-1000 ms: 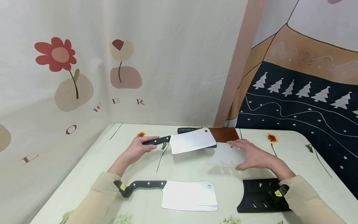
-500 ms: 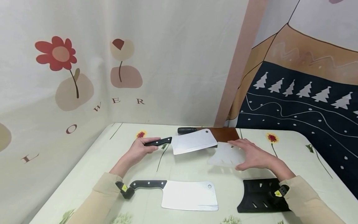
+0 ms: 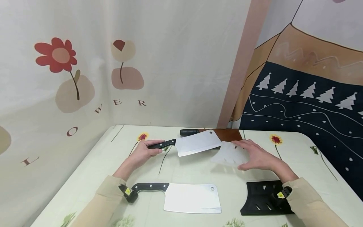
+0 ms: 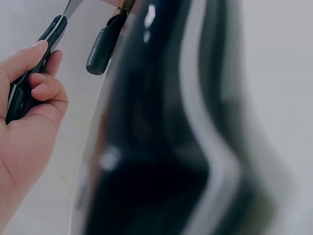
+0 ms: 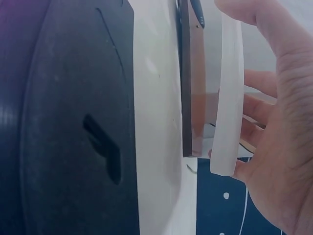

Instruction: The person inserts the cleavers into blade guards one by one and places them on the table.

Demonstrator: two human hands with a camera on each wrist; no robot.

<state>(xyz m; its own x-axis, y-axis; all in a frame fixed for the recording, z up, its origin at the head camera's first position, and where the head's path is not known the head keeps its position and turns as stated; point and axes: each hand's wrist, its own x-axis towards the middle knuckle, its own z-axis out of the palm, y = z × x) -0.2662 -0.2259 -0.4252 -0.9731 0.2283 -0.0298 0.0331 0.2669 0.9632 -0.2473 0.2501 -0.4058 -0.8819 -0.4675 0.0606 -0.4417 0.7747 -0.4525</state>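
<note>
My left hand (image 3: pixel 143 154) grips the black riveted handle of a cleaver (image 3: pixel 198 143), raised over the table with its broad blade pointing right. In the left wrist view, curled fingers wrap the cleaver handle (image 4: pixel 56 29). My right hand (image 3: pixel 256 156) holds a translucent white blade guard (image 3: pixel 228 156) between thumb and fingers, its near side facing the cleaver. The right wrist view shows this blade guard (image 5: pixel 228 107) edge-on against the fingers. The blade's front end meets the guard's left edge; whether it has entered cannot be told.
A second cleaver (image 3: pixel 195 198) lies flat in front, blade to the right. Under my right wrist lies a black blade guard (image 3: pixel 253 206) with slots. At the table's back edge are a dark handle (image 3: pixel 189 132) and a brown flat piece (image 3: pixel 231 135), partly behind the raised cleaver.
My left hand has shifted slightly right with the cleaver, bringing its blade end closer to the white guard. The guard has risen a little in my right hand.
</note>
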